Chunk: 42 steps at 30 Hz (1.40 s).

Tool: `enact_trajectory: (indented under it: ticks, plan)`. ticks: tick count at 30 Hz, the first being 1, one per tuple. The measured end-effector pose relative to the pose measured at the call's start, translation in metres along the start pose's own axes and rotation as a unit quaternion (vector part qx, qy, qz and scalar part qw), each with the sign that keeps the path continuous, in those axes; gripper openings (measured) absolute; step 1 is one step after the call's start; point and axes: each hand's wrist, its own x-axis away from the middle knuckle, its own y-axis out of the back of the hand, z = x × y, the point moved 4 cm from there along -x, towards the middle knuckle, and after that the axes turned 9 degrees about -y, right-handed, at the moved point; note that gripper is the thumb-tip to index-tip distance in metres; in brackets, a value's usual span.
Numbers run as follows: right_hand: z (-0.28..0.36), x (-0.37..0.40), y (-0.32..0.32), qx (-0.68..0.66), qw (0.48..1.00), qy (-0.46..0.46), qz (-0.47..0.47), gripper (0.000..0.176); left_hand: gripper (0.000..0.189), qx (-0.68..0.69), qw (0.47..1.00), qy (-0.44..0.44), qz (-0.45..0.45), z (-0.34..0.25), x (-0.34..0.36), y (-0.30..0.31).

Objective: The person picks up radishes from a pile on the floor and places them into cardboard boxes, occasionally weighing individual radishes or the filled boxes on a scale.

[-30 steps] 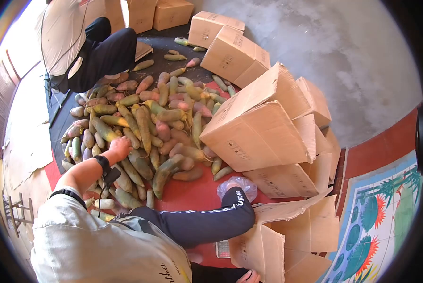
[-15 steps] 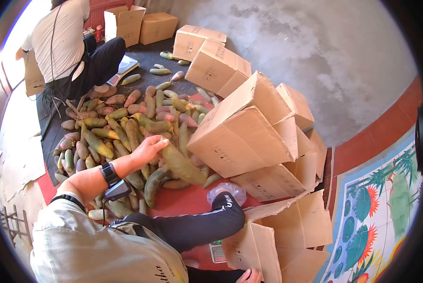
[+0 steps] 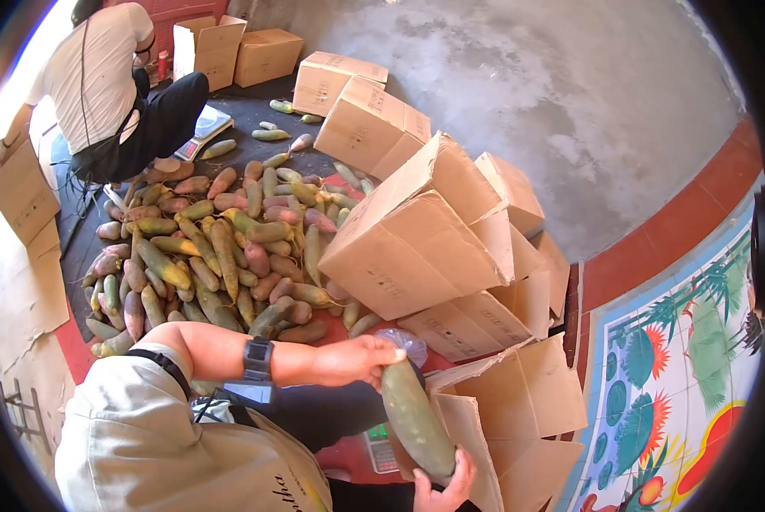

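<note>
A long green radish (image 3: 415, 418) hangs tilted over my leg, held between both hands. My left hand (image 3: 361, 360), with a black watch on the wrist, grips its upper end. At its lower end the fingers of my right hand (image 3: 447, 488) are closed round the tip. Just right of the radish stands an open cardboard box (image 3: 519, 401) with its flaps spread. A scale (image 3: 381, 450) with a lit green display shows partly beneath, beside my leg. The large radish pile (image 3: 220, 247), green and reddish, lies beyond my left forearm.
Several cardboard boxes (image 3: 425, 239) line the right side of the pile. At the upper left a co-worker (image 3: 101, 85) squats by another scale (image 3: 208, 126), a hand on a box (image 3: 24, 192). A clear plastic bag (image 3: 404, 343) lies near my knee. Painted tiles (image 3: 655, 401) are at right.
My left hand has carried the green radish from the pile toward the open box. My right hand has come up and taken its lower end. The co-worker's box has shifted left.
</note>
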Motion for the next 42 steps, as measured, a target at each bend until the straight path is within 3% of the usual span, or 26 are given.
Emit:
enact_trajectory:
  ticks: [3,7,8,9,10,11,13,14,15,18,19,21,22,23,25,28,38,42]
  plan:
    - [-0.002,0.007,0.016,0.002,0.999,-0.025,-0.035,0.059,0.027,0.043,0.998,0.041,0.036,0.008,-0.008,-0.025]
    - [-0.01,0.024,0.055,0.032,0.99,-0.04,-0.13,0.059,0.033,0.049,0.986,0.05,0.153,0.011,-0.022,-0.051]
    - [-0.017,0.029,0.066,0.026,0.983,-0.047,-0.177,0.059,0.035,-0.123,0.976,-0.062,0.169,0.005,-0.027,-0.055]
    - [-0.019,0.03,0.077,0.019,0.973,-0.053,-0.223,0.059,0.039,-0.29,0.925,-0.172,0.177,-0.001,-0.029,-0.06]
    - [-0.02,0.031,0.088,0.026,0.962,-0.059,-0.265,0.059,0.043,-0.382,0.878,-0.211,0.195,0.002,-0.035,-0.061]
    - [-0.021,0.027,0.095,-0.023,0.956,-0.083,-0.281,0.061,0.043,-0.381,0.878,-0.212,0.196,0.005,-0.039,-0.063]
    - [-0.038,0.025,0.108,-0.025,0.947,-0.113,-0.298,0.06,0.055,-0.524,0.756,-0.351,0.174,0.003,-0.041,-0.073]
    - [-0.047,0.024,0.111,0.011,0.947,-0.106,-0.303,0.055,0.065,-0.554,0.728,-0.36,0.182,0.008,-0.044,-0.076]
    - [-0.055,0.02,0.112,0.011,0.947,-0.104,-0.302,0.055,0.065,-0.554,0.728,-0.361,0.179,0.01,-0.048,-0.078]
    - [-0.058,0.004,0.106,0.075,0.948,-0.198,-0.239,0.047,0.066,-0.623,0.636,-0.403,0.214,0.02,-0.056,-0.09]
    - [-0.061,0.001,0.105,0.075,0.948,-0.197,-0.238,0.047,0.066,-0.623,0.636,-0.403,0.213,0.025,-0.061,-0.09]
    - [-0.077,-0.009,0.097,0.175,0.949,-0.213,-0.153,0.043,0.071,-0.656,0.607,-0.38,0.239,0.041,-0.072,-0.089]
    - [-0.087,-0.013,0.093,0.164,0.95,-0.234,-0.123,0.04,0.059,-0.639,0.615,-0.4,0.231,0.048,-0.075,-0.087]
    - [-0.098,-0.016,0.094,0.164,0.951,-0.233,-0.123,0.04,0.059,-0.64,0.615,-0.4,0.229,0.049,-0.079,-0.087]
    - [-0.121,-0.019,0.091,0.142,0.961,-0.234,-0.033,0.04,0.038,-0.659,0.593,-0.406,0.22,0.052,-0.082,-0.086]
    - [-0.125,-0.026,0.089,0.133,0.96,-0.245,-0.005,0.039,0.024,-0.648,0.604,-0.423,0.192,0.047,-0.082,-0.086]
    - [-0.115,-0.026,0.087,0.134,0.963,-0.226,0.057,0.028,0.017,-0.646,0.6,-0.432,0.188,0.049,-0.084,-0.086]
    - [-0.084,-0.026,0.089,0.156,0.962,-0.226,0.006,0.026,0.02,-0.64,0.602,-0.441,0.181,0.047,-0.084,-0.085]
